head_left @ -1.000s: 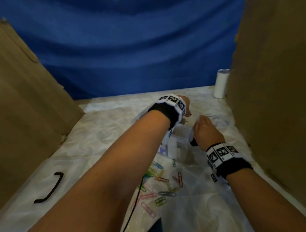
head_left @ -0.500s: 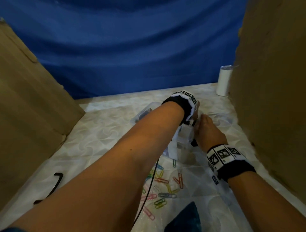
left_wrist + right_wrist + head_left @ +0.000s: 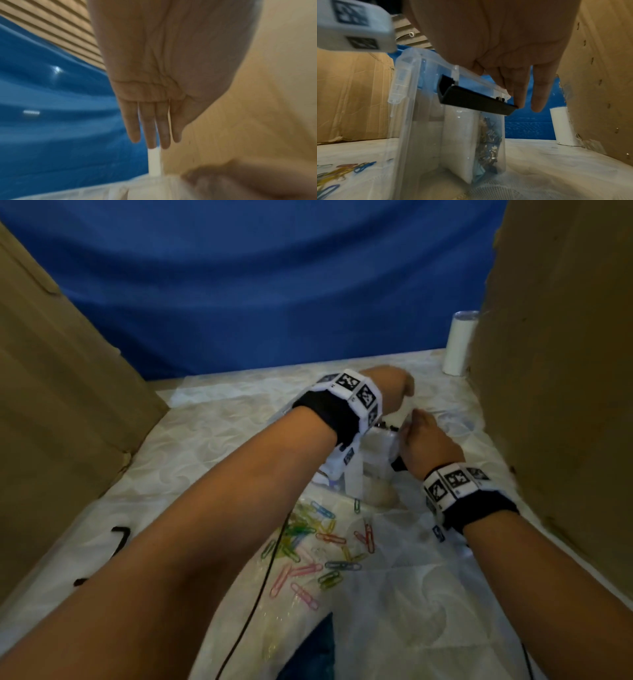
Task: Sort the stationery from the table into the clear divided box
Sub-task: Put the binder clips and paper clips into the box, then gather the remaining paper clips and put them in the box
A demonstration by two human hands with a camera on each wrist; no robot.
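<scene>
No writing reads anywhere; the right hand (image 3: 505, 54) pinches the clear divided box's (image 3: 447, 121) black latch (image 3: 471, 100), while the left hand (image 3: 163, 67) has its fingers straight and spread.

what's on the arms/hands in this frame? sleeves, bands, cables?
Bare forearms, no sleeves or gloves. The left hand and the right hand each have a black wrist strap carrying a white band of square black-and-white markers. A thin black cable runs below the left forearm.

The left hand (image 3: 394, 385) has moved further over the clear divided box (image 3: 447, 121), its fingers (image 3: 150, 128) now straight, holding nothing
</scene>
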